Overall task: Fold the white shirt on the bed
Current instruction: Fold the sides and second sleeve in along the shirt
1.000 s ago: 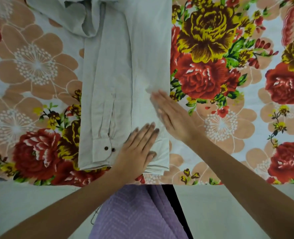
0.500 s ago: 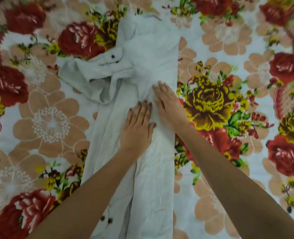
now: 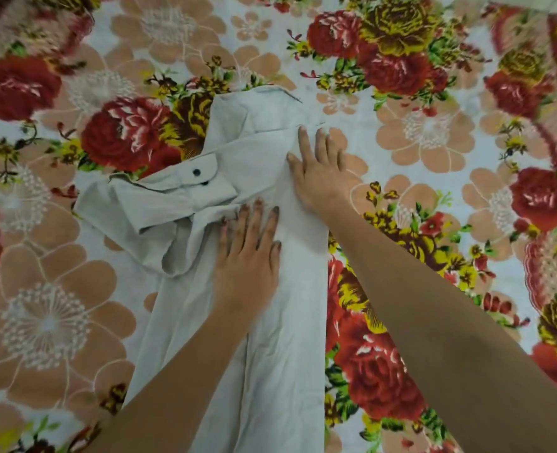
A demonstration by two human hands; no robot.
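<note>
Two bare forearms reach in from the bottom edge over a bed covered with a floral bedspread (image 3: 434, 132) of red, yellow and peach blooms on white. A white cotton shirt (image 3: 280, 338), folded lengthwise into a long narrow strip, runs from the near edge up the middle of the bed. The left hand (image 3: 247, 256) lies palm down on the strip about halfway up. Its fingers (image 3: 259, 217) are straight and slightly spread, pressing the cloth flat and gripping nothing. Just beyond and to the right, the right hand (image 3: 319, 174) also lies flat near the shirt's right edge, fingers (image 3: 303, 142) extended towards the far end and holding nothing. To the left of both hands, a loosely bunched sleeve spills sideways, its cuff (image 3: 202, 179) showing two dark buttons (image 3: 196, 172). The shirt's far end lies crumpled beyond the right fingertips.
</note>
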